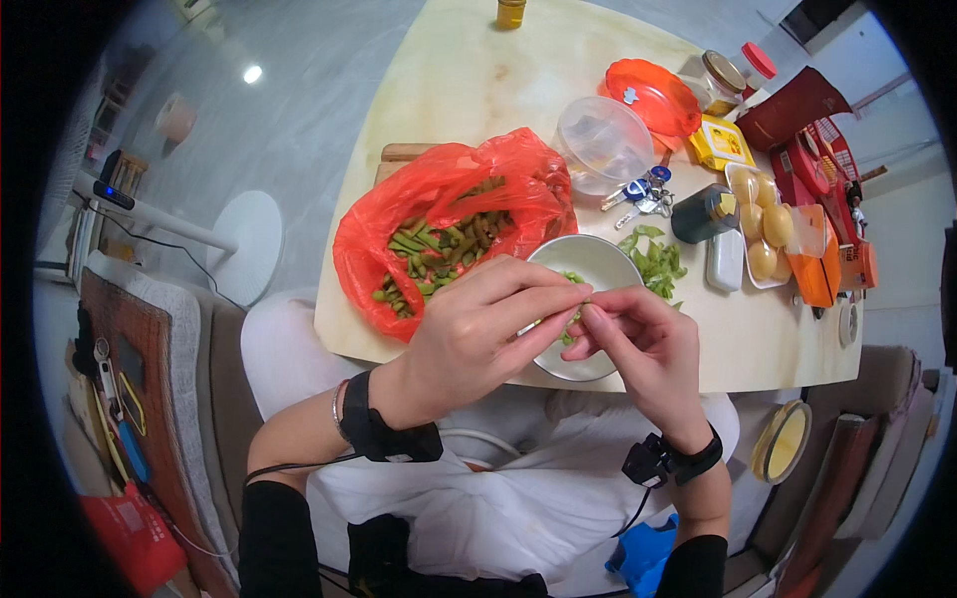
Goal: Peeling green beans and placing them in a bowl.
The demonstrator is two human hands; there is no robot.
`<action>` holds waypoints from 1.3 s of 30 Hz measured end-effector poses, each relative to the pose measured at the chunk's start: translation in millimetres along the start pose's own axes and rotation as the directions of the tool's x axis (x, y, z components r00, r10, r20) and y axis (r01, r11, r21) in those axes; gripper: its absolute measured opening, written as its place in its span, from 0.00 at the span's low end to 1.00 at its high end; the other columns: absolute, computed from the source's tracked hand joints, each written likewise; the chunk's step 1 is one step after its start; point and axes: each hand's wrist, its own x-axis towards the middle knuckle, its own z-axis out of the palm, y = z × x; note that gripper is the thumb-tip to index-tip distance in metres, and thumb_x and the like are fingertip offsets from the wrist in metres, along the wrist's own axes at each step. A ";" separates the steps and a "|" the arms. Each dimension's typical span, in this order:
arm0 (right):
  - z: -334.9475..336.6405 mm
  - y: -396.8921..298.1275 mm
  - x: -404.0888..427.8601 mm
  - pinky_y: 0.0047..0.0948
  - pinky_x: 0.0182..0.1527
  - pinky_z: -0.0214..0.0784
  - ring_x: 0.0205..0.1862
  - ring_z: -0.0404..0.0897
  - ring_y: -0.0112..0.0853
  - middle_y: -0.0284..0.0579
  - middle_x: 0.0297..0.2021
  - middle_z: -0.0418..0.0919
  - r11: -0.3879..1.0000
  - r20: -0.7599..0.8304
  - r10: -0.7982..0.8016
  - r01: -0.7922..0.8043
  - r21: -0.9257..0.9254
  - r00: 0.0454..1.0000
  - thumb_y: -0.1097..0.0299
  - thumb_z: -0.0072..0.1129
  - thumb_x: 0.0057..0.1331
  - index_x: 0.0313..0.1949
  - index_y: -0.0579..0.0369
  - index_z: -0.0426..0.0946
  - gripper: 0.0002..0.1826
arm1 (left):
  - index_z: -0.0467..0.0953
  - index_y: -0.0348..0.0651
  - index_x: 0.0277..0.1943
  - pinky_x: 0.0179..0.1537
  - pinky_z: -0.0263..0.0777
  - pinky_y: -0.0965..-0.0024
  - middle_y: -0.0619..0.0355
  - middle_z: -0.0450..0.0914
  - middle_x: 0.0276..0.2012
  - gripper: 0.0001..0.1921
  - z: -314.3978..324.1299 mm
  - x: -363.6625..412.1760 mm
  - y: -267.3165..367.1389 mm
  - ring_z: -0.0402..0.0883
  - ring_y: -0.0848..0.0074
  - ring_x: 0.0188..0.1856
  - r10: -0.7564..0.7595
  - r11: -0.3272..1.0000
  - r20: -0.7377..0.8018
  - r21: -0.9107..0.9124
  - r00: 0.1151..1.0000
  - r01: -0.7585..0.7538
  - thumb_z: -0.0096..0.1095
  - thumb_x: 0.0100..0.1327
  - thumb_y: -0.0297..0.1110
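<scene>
My left hand and my right hand meet fingertip to fingertip above a white metal bowl. Pinched between them is a small green bean pod, mostly covered by the fingers. Shelled green beans lie in the bowl, partly hidden behind my hands. Just left of the bowl, a red plastic bag gapes wide with many green and brownish bean pods inside. Split pod shells are heaped on the table right of the bowl.
Beyond the bowl are a clear plastic tub, keys and a red plastic dish. A dark jar, a white case and a tray of yellow fruit stand right. The wooden table's near edge meets my lap.
</scene>
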 end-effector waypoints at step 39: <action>-56.2 -3.5 9.7 0.26 0.34 0.74 0.31 0.84 0.31 0.46 0.36 0.79 0.674 -0.268 -0.357 0.048 -0.737 0.895 0.74 0.55 0.72 0.51 0.63 0.79 0.11 | 0.83 0.36 0.48 0.47 0.74 0.68 0.52 0.84 0.40 0.10 -24.1 16.7 -7.2 0.82 0.66 0.44 -0.218 0.976 0.127 -0.002 0.968 0.220 0.56 0.70 0.28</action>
